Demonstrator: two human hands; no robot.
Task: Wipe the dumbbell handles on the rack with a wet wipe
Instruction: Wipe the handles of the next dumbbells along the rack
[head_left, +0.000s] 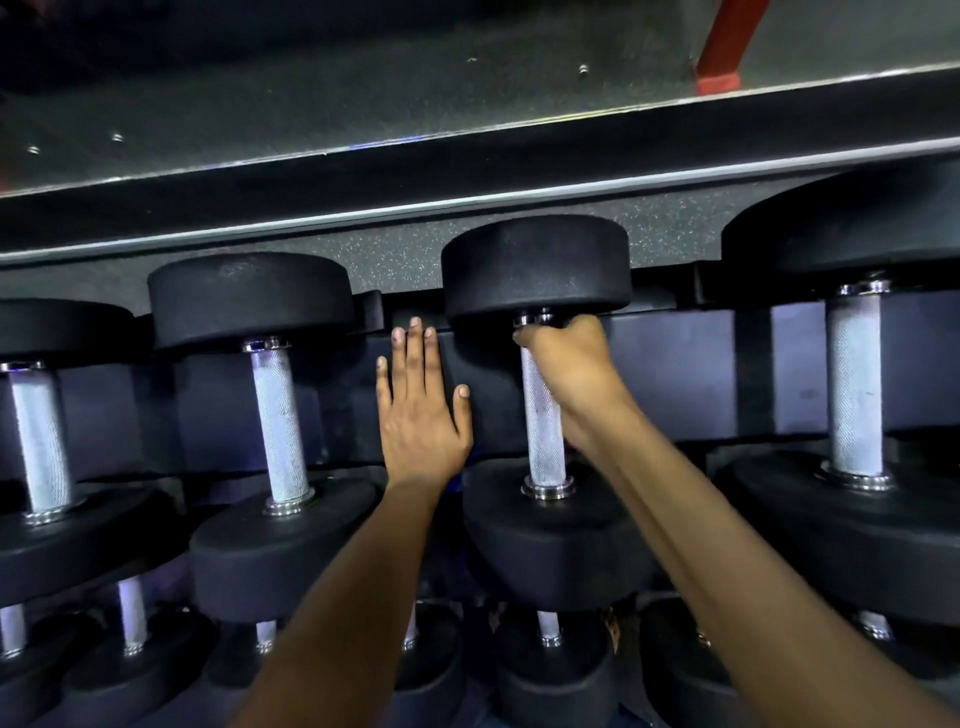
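Dumbbells line the rack (675, 364) as we work along the row, our right hand (569, 364) curled round the far end of one knurled handle (543, 421), just under the collar where it meets the far weight head (535, 270). The right fingers are closed on the bar; no wet wipe shows in this view, and we cannot tell whether one is bunched inside the grip. Our left hand (421, 410) lies flat, fingers straight, on the rack's dark surface just left of that handle, bracing. By our reading, the wipe of this handle is under way at its far end. The next move calls for a firm pull toward us along the bar's length. Left of the braced fingers, another handle (278, 423) stands apart; to the right, a larger dumbbell's handle (854, 384) waits.
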